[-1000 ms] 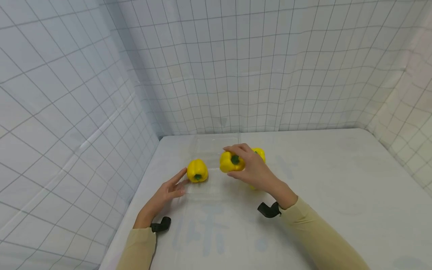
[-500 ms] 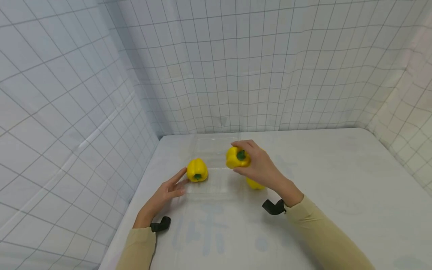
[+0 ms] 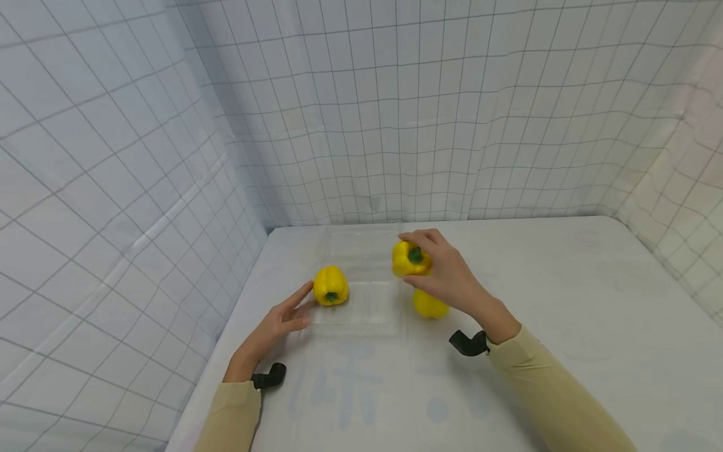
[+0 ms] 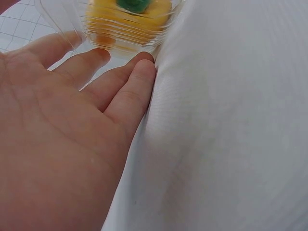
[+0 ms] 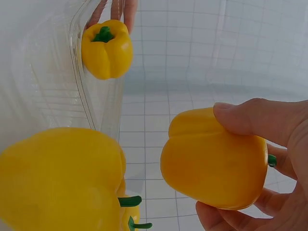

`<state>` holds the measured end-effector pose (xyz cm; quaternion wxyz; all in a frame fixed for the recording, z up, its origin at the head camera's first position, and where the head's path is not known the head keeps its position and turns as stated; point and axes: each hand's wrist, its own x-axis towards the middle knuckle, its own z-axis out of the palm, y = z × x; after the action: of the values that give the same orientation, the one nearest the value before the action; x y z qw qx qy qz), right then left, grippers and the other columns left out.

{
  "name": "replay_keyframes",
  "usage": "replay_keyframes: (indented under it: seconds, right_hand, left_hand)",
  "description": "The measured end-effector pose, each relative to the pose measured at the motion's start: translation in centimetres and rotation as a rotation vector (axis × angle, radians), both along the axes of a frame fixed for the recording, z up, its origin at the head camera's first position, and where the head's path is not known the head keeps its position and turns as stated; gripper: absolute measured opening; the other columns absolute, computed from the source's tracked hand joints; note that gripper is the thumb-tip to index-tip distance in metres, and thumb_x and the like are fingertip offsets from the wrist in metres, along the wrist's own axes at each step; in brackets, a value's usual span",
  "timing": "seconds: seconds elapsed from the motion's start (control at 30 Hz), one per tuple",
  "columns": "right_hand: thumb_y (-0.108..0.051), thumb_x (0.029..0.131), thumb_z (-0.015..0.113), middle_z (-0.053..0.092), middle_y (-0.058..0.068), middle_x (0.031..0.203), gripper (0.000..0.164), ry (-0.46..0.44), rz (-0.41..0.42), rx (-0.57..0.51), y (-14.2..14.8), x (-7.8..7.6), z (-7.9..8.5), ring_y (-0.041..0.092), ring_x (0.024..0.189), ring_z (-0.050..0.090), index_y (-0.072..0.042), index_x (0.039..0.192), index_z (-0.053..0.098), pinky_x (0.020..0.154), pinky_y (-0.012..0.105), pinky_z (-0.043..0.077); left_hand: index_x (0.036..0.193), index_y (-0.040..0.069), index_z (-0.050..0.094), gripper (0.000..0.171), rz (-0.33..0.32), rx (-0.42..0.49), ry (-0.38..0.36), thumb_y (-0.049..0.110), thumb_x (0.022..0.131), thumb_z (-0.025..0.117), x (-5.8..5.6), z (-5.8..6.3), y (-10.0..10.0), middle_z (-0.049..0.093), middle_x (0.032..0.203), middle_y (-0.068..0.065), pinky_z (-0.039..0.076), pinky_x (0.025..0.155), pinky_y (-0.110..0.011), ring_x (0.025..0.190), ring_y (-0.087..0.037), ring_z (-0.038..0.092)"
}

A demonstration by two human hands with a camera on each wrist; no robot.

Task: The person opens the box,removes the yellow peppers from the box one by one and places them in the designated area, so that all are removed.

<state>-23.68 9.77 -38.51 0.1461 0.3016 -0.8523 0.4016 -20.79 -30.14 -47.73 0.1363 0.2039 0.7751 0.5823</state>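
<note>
In the head view my right hand (image 3: 452,276) grips a yellow bell pepper (image 3: 410,258) with a green stem, thumb on one side and fingers on the other. It is held up off the table, right of a clear plastic clamshell container (image 3: 375,321). Another yellow bell pepper (image 3: 330,286) sits in the container's left part. My left hand (image 3: 279,323) rests at the container's left side, and its extended fingertips touch the clear wall (image 4: 72,36) in the left wrist view. Below my right hand lies a further bell pepper (image 3: 430,305).
Seen from the right wrist, a big near bell pepper (image 5: 62,178) partly hides one more pepper (image 5: 132,214) behind it. The container's lid (image 3: 361,242) stands folded back at the far side. White gridded curtains (image 3: 367,125) enclose the white table (image 3: 565,314).
My right hand has shifted right and slightly away, carrying the bell pepper from over the container. More of the pepper on the table beneath now shows. My left hand has stayed put.
</note>
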Motion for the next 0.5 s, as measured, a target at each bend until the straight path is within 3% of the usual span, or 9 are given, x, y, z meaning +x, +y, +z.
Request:
replay_keyframes:
  seconds: [0.5]
  right_hand:
    - [-0.010,0.080,0.086,0.047,0.001,0.137,0.078,-0.020,-0.051,-0.010,1.8,-0.2,0.5,0.022,0.118,0.054,-0.022,0.147,0.050,0.098,0.043,0.051]
  left_hand:
    - [0.163,0.025,0.018,0.071,0.001,0.003,-0.008,0.009,0.103,0.053,0.0,0.0,-0.1,0.011,0.167,0.005,0.024,0.112,-0.063,0.149,-0.033,0.026]
